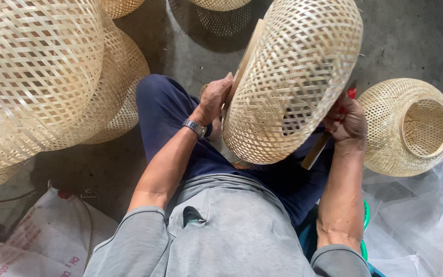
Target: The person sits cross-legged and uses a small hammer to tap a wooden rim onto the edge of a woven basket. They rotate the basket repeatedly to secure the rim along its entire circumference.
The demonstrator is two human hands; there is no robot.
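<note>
A person sits looking down over their own lap, with a large woven bamboo basket (293, 77) resting on the knees at the middle of the view, its open weave rounded like a lampshade and its flat wooden rim turned toward the far left. The left hand (214, 97) is closed around that rim edge, fingers curled over it and thumb against the weave; a metal wristwatch (195, 126) sits on that wrist. The right hand (345, 120) presses against the basket's right side, gripping a red-handled tool (350, 93) whose working end is hidden behind the weave, and a flat bamboo strip (315, 151) slants down just below that hand. To the right, well apart on the concrete floor (411, 36), lies a smaller woven basket (408, 125) with its round opening facing right. On the left a stack of big woven baskets (42, 72) fills the far corner, and a white printed sack (42, 241) lies near the left elbow.
</note>
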